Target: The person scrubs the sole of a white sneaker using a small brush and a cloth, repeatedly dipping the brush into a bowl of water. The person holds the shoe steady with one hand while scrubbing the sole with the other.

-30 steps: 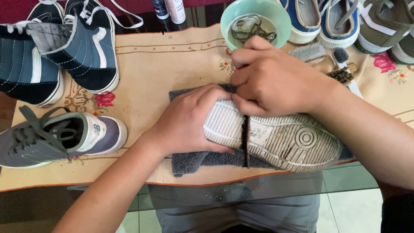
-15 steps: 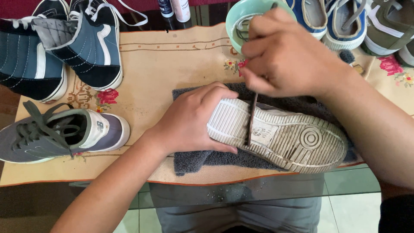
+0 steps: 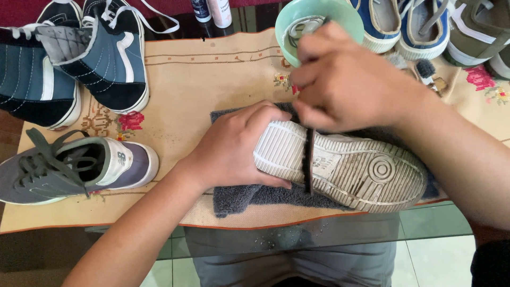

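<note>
A shoe (image 3: 350, 170) lies sole-up on a dark grey towel (image 3: 249, 196), its off-white ribbed sole facing me. My left hand (image 3: 234, 149) grips the toe end and presses it down. My right hand (image 3: 345, 85) is closed on a thin dark brush (image 3: 308, 159) that stands across the sole near the toe. The brush's upper end is hidden inside my fingers.
A mint green bowl (image 3: 340, 13) stands just behind my right hand. A grey sneaker (image 3: 69, 167) and two dark blue high-tops (image 3: 111, 58) lie left on the embroidered cloth (image 3: 212, 69). More shoes (image 3: 425, 26) line the back right. The glass table edge (image 3: 319, 236) is near me.
My right hand went up toward the bowl with the brush half a second ago, then came back down; the brush lies across the sole again. My left hand kept its grip.
</note>
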